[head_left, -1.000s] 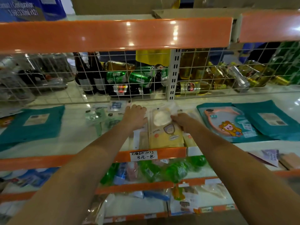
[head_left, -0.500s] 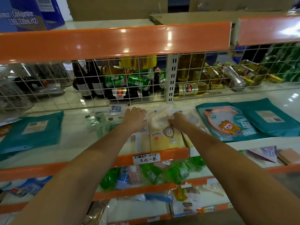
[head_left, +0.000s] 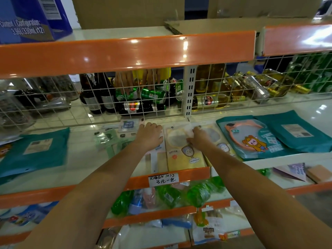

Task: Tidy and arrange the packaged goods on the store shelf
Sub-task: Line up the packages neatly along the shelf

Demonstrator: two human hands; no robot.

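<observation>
The right hand (head_left: 198, 139) has slid up the yellow pack (head_left: 183, 155), pinching its top; the left hand (head_left: 150, 135) presses flat beside it. Pulling could drag neighbouring packs off the shelf (head_left: 80, 159).

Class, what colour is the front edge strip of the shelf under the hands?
Orange strip, clearest in the head view.

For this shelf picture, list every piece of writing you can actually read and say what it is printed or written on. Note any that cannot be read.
"Content / Configuration: 3.96L(330mL x12)": blue carton on the top shelf.
"3元一包": handwritten price tag on the orange shelf edge; its upper line looks like "103g", the rest unclear.
Yellow packet, teal packets, cans and bottles: print too small or blurred to read.
</observation>
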